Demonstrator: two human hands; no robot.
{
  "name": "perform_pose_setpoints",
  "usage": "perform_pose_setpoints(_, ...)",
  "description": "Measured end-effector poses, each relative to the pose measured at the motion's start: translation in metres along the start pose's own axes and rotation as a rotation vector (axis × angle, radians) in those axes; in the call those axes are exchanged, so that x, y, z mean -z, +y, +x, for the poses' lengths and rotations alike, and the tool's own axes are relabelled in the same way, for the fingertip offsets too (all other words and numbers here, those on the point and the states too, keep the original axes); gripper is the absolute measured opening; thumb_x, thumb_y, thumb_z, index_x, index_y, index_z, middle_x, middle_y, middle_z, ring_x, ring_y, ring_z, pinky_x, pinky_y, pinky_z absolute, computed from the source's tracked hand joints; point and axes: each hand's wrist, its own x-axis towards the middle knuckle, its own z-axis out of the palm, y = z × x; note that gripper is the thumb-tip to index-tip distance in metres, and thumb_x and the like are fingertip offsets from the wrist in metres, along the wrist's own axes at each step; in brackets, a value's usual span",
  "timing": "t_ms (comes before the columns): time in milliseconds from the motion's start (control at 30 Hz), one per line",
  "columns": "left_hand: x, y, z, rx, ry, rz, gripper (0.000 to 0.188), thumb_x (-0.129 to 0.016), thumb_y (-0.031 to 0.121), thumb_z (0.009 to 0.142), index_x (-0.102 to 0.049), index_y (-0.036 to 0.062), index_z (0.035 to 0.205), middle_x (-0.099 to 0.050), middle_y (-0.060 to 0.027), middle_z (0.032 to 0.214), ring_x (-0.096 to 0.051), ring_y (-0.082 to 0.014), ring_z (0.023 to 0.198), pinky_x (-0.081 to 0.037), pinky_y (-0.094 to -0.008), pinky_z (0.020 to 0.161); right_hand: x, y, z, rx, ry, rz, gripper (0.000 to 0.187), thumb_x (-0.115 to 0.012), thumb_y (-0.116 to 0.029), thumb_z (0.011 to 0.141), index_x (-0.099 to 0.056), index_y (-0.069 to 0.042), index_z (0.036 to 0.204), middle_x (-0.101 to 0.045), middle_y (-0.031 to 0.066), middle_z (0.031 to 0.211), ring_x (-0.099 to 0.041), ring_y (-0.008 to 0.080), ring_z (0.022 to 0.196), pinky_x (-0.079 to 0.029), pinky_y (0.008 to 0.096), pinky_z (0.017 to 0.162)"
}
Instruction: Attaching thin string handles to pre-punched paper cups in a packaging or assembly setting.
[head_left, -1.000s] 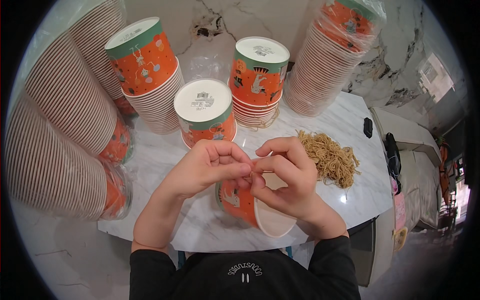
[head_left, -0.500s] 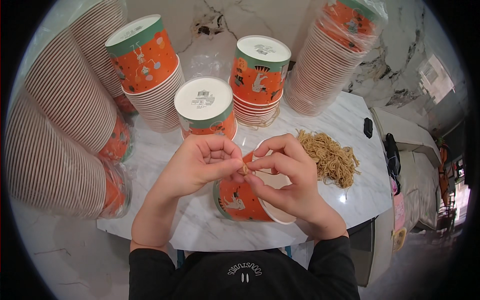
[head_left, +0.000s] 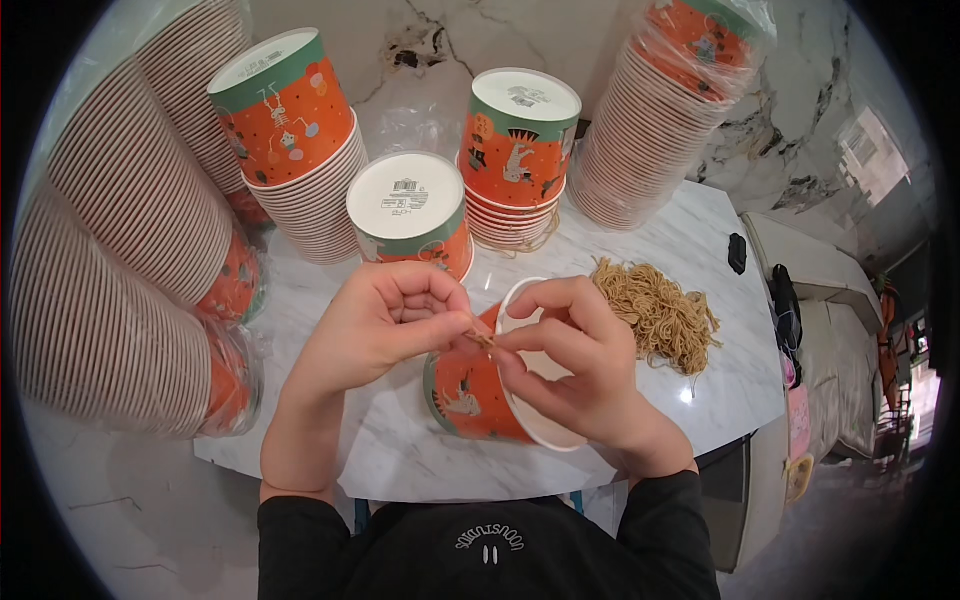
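Note:
An orange paper bucket (head_left: 468, 395) with a green base band lies on its side before me, its white opening turned to the right. Above its upper rim, my left hand (head_left: 390, 325) pinches a short bit of tan string (head_left: 482, 340) between thumb and forefinger. My right hand (head_left: 580, 350) pinches the same string from the other side, its remaining fingers curled in front of the bucket's mouth. The fingertips are close together, so whether the string is knotted or runs through the rim I cannot tell. To the right of my right hand lies a tangled pile of tan strings (head_left: 655, 315).
Upside-down bucket stacks stand at the back: one at left (head_left: 300, 150), a short one in the middle (head_left: 408, 205), another (head_left: 520, 140) with strings at its foot. Plastic-wrapped stacks lean at far left (head_left: 110, 310) and back right (head_left: 655, 130). A small black object (head_left: 737, 254) sits near the table's right edge.
My fingertips have drawn slightly apart along the string, the left hand shifting a little left. The lying bucket has tilted slightly, with more of its rim showing.

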Motion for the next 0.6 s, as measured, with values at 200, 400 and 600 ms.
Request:
perform_pose_setpoints(200,0.0005,0.004,-0.0002,0.025,-0.014,0.0,0.004,-0.069,0.0,0.097,-0.067,-0.0027,0.099,-0.077,-0.0108,0.099,-0.076,-0.0137,0.089,-0.062,-0.0255,0.082,-0.001,-0.0013,0.0007,-0.012,-0.024,0.057,0.021,-0.081,-0.001,0.076,-0.073,-0.008,0.094,-0.063,0.0061,0.108,-0.062,0.0156,0.07,-0.05,0.029,0.059)
perform_pose_setpoints(400,0.0021,0.002,-0.0003,0.03,-0.042,0.002,0.007,-0.071,-0.003,0.094,-0.068,-0.0027,0.101,-0.077,-0.0107,0.098,-0.075,-0.0134,0.091,-0.062,-0.0255,0.082,-0.0037,0.0022,0.0012,-0.031,-0.014,0.07,0.02,-0.079,-0.002,0.078,-0.073,-0.007,0.096,-0.062,0.0064,0.108,-0.062,0.0152,0.068,-0.05,0.0296,0.059)
perform_pose_setpoints(600,0.0006,0.0049,0.0,0.039,-0.029,-0.052,0.014,-0.073,-0.003,0.092,-0.068,-0.0021,0.105,-0.077,-0.0093,0.098,-0.075,-0.0126,0.09,-0.061,-0.0244,0.081,-0.0048,0.0027,0.0015,-0.039,-0.015,0.075,0.019,-0.079,-0.002,0.079,-0.073,-0.007,0.096,-0.062,0.0065,0.108,-0.062,0.0148,0.067,-0.05,0.0293,0.059)
